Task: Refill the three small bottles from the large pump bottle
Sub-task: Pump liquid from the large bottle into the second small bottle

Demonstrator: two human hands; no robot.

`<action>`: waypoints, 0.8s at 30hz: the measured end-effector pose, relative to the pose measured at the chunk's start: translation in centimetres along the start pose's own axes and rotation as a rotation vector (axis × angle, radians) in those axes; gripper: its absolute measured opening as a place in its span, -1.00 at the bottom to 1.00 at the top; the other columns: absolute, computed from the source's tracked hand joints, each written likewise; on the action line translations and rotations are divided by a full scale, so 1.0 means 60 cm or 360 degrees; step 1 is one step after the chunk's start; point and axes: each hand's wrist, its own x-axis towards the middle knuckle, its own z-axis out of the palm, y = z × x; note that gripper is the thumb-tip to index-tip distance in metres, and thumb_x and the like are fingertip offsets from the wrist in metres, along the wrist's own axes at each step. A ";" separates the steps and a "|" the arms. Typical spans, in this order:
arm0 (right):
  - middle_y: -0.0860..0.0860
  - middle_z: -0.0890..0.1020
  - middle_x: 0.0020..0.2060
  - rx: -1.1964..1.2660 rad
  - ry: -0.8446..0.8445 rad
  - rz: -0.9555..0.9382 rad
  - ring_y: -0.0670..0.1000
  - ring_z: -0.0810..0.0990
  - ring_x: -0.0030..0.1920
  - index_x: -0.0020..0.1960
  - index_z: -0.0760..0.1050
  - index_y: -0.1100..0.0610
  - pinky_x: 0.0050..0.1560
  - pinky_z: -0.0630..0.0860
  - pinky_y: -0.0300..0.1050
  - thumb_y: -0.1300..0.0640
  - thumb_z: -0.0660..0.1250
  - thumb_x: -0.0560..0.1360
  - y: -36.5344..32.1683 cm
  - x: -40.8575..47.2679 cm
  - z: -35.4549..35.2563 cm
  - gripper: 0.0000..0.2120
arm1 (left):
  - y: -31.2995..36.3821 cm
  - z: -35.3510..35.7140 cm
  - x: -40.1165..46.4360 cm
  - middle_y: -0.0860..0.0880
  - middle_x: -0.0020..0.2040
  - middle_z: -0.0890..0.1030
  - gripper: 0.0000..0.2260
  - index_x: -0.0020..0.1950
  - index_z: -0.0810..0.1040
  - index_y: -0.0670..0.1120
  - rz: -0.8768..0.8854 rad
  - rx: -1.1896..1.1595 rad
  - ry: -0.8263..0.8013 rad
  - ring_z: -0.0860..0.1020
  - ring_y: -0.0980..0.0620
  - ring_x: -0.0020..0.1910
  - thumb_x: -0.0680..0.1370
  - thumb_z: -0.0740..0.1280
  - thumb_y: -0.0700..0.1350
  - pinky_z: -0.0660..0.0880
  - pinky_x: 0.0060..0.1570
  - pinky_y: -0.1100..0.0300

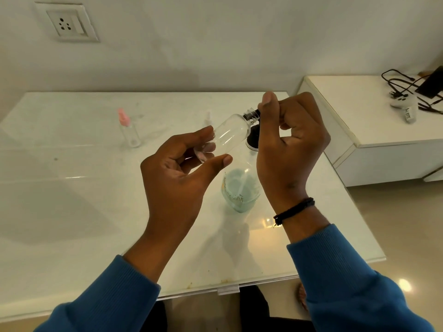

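Observation:
My left hand [184, 161] grips the base of a small clear bottle [227, 135], which is tilted with its neck up to the right. My right hand [290, 137] pinches the dark cap at that bottle's threaded neck [250, 115]. Below the hands, the large pump bottle [239, 190] with pale blue-green liquid stands on the white table [72, 188]; its black pump head [253, 140] shows between my hands. A small clear bottle with a pink spray cap [128, 130] stands at the back left. Another small clear bottle with a white cap [208, 118] stands behind my left hand, partly hidden.
A white cabinet [374, 130] stands to the right, carrying black cables [402, 87] and a white controller [404, 101]. A wall socket [66, 22] sits at the upper left. The table's front edge [227, 288] lies close to my body.

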 end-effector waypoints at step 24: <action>-0.06 0.56 -0.26 -0.0069 0.0024 -0.0097 0.00 0.46 -0.22 -0.29 0.57 0.26 -0.21 0.43 0.00 0.29 0.38 0.58 0.005 -0.002 0.001 -0.74 | 0.006 0.005 -0.005 0.05 0.07 0.72 -0.62 0.21 0.64 -0.07 -0.0083 -0.0081 0.0008 0.71 0.08 0.03 0.41 0.55 -0.14 0.64 0.09 0.15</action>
